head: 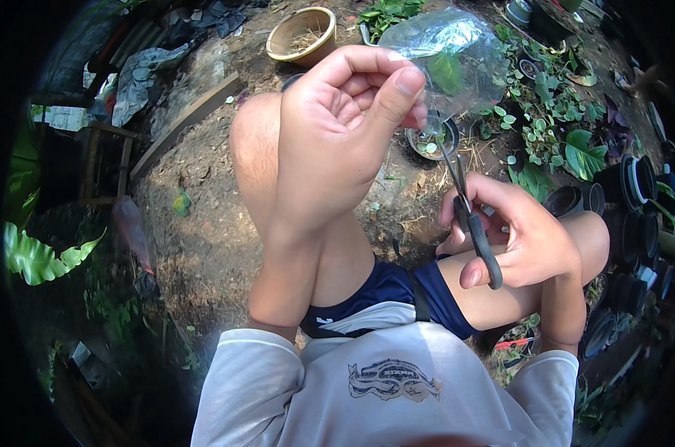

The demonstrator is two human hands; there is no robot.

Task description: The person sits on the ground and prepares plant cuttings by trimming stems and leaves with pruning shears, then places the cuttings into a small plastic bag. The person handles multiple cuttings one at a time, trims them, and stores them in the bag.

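My left hand (348,106) is raised in the upper middle, pinching the edge of a clear plastic bag (466,67) between thumb and fingertips. The bag spreads out to the right of the fingers, and green leaves show through it. Lower and to the right, my right hand (505,229) holds a pair of scissors with dark handles (483,243). A thumb and fingers are at the handles, and the narrow blades point up towards the bag's lower part, slightly apart. Beneath the bag and blade tips, a small dark pot (452,137) with leaves in it stands on the soil.
A tan round pot (332,33) with dry straw lies at the top. A wooden plank (186,123) rests on the ground at the left. Variegated leafy plants (544,123) grow at the right, above several stacked black pots (627,234). A red object (513,343) lies beside my right thigh.
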